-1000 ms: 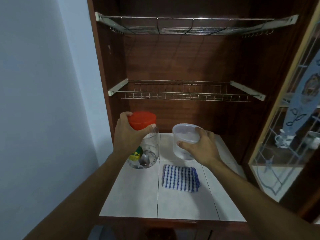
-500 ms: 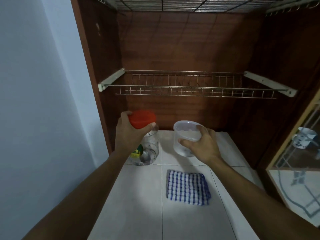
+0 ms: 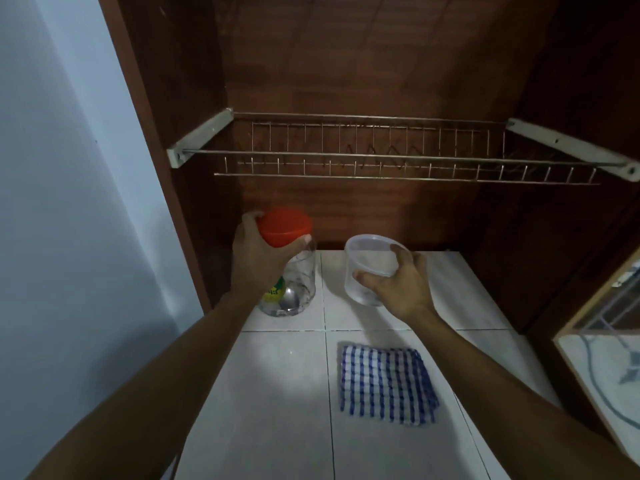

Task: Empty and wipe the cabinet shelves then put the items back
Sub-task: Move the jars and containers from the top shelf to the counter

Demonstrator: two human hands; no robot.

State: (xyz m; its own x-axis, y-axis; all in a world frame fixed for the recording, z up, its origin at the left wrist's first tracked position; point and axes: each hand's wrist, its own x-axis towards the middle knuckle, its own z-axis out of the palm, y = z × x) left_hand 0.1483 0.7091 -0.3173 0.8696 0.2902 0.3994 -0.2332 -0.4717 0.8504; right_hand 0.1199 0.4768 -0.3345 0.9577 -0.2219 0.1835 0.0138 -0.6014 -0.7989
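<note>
Overhead, a wire rack (image 3: 381, 161) spans the brown cabinet, directly above both containers. Left hand (image 3: 258, 258) grips the red lid (image 3: 285, 226) of a clear jar (image 3: 299, 282), which stands at the back left of the tiled counter (image 3: 277, 393), close to the cabinet side wall. Right hand (image 3: 398, 285) curls round the rim of a clear tub (image 3: 363, 271), beside the jar but not touching it. Folded checked cloth (image 3: 386, 384) lies nearer. Glass door (image 3: 606, 358) at right.
</note>
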